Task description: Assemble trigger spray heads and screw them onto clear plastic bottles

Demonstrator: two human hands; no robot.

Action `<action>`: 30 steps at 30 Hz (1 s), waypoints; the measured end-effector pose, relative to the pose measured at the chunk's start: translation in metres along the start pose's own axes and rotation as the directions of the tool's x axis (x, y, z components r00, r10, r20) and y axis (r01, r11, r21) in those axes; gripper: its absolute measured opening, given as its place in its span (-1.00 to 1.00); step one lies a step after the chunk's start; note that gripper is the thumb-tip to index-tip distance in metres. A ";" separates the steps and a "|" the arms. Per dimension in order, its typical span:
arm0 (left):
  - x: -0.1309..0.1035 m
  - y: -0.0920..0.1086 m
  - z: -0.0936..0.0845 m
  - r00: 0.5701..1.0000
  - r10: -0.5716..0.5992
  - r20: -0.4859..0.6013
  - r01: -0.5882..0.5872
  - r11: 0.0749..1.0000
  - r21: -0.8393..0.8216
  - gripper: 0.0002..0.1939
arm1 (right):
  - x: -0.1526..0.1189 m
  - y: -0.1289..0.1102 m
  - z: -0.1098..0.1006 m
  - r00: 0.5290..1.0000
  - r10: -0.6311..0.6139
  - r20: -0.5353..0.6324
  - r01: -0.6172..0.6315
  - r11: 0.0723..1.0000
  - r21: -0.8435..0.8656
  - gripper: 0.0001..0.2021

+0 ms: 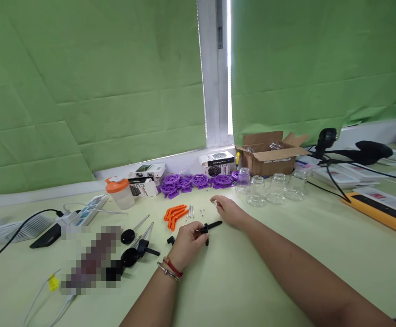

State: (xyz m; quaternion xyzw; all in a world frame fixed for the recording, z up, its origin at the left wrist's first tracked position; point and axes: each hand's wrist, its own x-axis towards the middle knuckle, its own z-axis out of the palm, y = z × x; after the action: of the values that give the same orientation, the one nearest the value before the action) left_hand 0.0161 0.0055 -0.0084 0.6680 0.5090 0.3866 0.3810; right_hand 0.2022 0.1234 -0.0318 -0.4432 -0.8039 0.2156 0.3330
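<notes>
My left hand (189, 243) is closed around a black plastic part (214, 225), whose narrow arm points right. My right hand (230, 211) is stretched farther forward, its thumb and fingertips drawn together over small metal pieces (213, 203) that look like springs. Whether it grips one of them is too small to tell. Left of it lie tiny nuts (202, 211), several metal pins (190, 212) and a bunch of orange plastic handles (175, 215). A small black fitting (171, 240) sits beside my left hand. Black parts with metal rods (129, 257) lie farther left.
Purple plastic rings (200, 181) line the wall near printed boxes (217, 159). Glass jars (276, 190) stand right of my right hand, before an open carton (269, 156). To the left are an orange-lidded shaker (120, 193), a power strip (92, 209) and cables.
</notes>
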 end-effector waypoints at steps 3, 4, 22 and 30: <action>0.000 0.000 0.000 1.000 0.006 -0.001 -0.006 1.000 0.003 -0.85 | 0.000 -0.008 0.000 1.000 -0.011 -0.005 0.012 0.966 0.258 -0.70; 0.000 0.001 0.000 1.000 0.006 -0.003 -0.006 1.000 0.008 -0.85 | 0.000 -0.011 0.000 1.000 -0.014 -0.005 0.015 0.936 0.351 -0.71; 0.001 0.003 -0.001 1.000 0.021 -0.019 -0.020 0.999 0.049 -0.87 | -0.015 -0.057 -0.008 0.946 -0.151 0.288 -0.102 0.704 0.703 -0.78; 0.001 0.000 -0.002 0.999 0.032 -0.013 -0.031 0.998 0.060 -0.86 | -0.015 -0.058 -0.009 0.953 -0.154 0.260 -0.071 0.723 0.687 -0.80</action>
State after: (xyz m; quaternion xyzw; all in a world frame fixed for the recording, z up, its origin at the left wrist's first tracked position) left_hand 0.0144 0.0071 -0.0072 0.6842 0.5126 0.3819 0.3511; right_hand 0.1814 0.0815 0.0067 -0.2314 -0.7165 0.5554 0.3530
